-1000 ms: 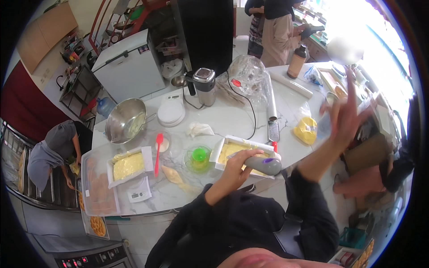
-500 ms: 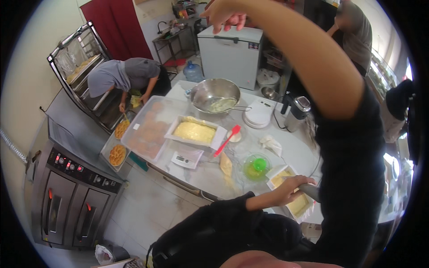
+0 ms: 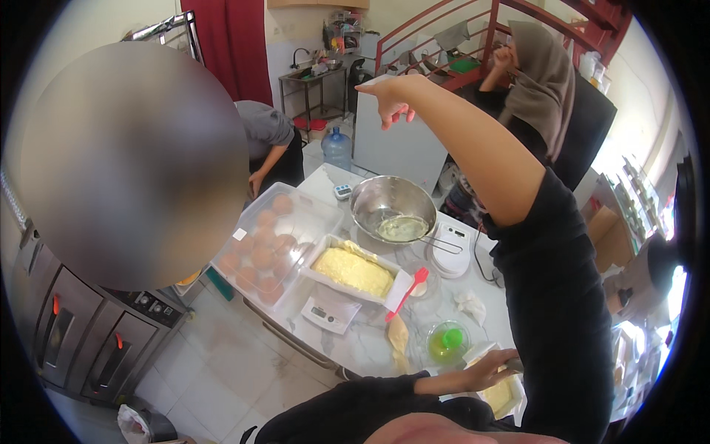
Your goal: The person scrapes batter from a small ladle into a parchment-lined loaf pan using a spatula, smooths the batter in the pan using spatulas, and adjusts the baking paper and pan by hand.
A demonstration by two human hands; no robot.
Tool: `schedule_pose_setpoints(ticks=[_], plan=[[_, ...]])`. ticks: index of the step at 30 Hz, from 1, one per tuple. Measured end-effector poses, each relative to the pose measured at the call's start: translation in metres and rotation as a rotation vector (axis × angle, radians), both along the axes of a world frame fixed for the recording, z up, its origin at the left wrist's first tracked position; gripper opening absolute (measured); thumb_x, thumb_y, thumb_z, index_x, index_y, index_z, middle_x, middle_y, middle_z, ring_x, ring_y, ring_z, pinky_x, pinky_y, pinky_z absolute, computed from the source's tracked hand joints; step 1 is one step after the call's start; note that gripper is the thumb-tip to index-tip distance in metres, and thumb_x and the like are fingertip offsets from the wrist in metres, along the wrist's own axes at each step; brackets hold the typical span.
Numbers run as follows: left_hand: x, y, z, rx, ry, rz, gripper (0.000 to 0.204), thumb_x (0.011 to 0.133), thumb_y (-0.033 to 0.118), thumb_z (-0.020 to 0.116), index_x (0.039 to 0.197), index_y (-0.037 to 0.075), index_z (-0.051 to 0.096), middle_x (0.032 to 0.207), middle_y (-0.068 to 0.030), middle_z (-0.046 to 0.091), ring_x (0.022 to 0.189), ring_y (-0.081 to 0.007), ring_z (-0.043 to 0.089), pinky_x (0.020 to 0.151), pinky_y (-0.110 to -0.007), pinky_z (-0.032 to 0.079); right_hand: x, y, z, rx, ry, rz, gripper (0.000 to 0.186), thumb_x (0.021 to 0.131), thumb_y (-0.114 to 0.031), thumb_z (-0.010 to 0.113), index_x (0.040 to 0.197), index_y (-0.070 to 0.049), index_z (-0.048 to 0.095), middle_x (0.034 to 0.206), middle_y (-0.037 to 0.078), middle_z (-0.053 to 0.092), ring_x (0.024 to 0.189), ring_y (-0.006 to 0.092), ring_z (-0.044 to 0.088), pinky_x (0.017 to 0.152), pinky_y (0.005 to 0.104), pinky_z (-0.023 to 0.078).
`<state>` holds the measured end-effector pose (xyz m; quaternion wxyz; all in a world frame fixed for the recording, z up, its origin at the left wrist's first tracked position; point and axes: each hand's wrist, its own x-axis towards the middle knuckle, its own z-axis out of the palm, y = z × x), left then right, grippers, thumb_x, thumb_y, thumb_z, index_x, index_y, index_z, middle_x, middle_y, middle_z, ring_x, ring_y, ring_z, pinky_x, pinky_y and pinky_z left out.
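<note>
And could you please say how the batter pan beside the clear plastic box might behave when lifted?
The pan would probably feel heavy for its size, since yellow batter fills much of it. The batter's uneven surface suggests it is thick, so it may slump slowly rather than splash if tilted.

A head-worn fisheye looks down across the table [image 3: 362, 349].

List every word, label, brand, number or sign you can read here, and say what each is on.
No text here reads clearly enough to quote.
Front scale: display too small to read.
Back scale: display too small.
Small gadget by the bowl: display too small.
Oven panel: markings too small.
White sticker on the clear box: no writing discernible.
</note>
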<state>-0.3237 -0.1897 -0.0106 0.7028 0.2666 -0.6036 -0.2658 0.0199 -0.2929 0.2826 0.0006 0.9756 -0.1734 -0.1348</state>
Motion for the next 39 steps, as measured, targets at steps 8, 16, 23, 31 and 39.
schedule_pose_setpoints(ticks=[8,16,23,31,39], plan=[[0.04,0.012,0.002,-0.036,0.095,-0.142,0.02,0.077,0.007,0.055,0.096,0.0,0.049,0.082,-0.0141,0.057,0.078,-0.0265,0.056,0.067,-0.032,0.042,0.071,-0.013,-0.041,0.134,-0.156,0.108,0.092,0.064,-0.001,0.063,0.133,-0.03,0.009,0.062,0.012,0.054,0.045,0.0167,0.051,0.036,0.0305,0.042],[0.055,0.022,0.034,-0.107,-0.01,-0.096,0.021,0.077,0.006,0.055,0.096,0.0,0.049,0.082,-0.0142,0.056,0.077,-0.0267,0.055,0.067,-0.032,0.041,0.084,-0.038,-0.03,0.101,-0.212,0.323,0.085,0.068,0.001,0.058,0.133,-0.032,0.013,0.081,0.01,0.056,0.044,0.0105,0.046,0.032,0.0281,0.041],[0.061,0.03,0.032,-0.082,-0.005,-0.089,0.021,0.076,0.006,0.056,0.095,0.0,0.049,0.081,-0.0143,0.056,0.076,-0.0268,0.055,0.066,-0.033,0.041,0.084,-0.023,-0.037,0.132,-0.296,0.155,0.08,0.072,0.0,0.055,0.133,-0.033,0.014,0.068,0.006,0.053,0.041,0.0097,0.042,0.031,0.0274,0.041],[0.06,0.044,0.034,-0.061,0.013,-0.234,0.022,0.075,0.006,0.056,0.095,0.0,0.049,0.081,-0.0144,0.055,0.075,-0.027,0.054,0.066,-0.033,0.04,0.047,-0.013,-0.012,0.156,-0.219,-0.02,0.077,0.072,0.002,0.05,0.132,-0.033,0.016,0.061,0.001,0.043,0.041,0.0084,0.039,0.029,0.0236,0.036],[0.032,0.039,0.015,-0.071,0.137,-0.163,0.024,0.073,0.004,0.058,0.094,-0.001,0.048,0.076,-0.0147,0.053,0.069,-0.0274,0.051,0.063,-0.034,0.039,0.026,0.041,0.009,-0.107,-0.234,0.121,0.085,0.066,-0.009,0.064,0.133,-0.027,0.015,0.073,0.013,0.053,0.057,0.0166,0.052,0.054,0.0304,0.048]])
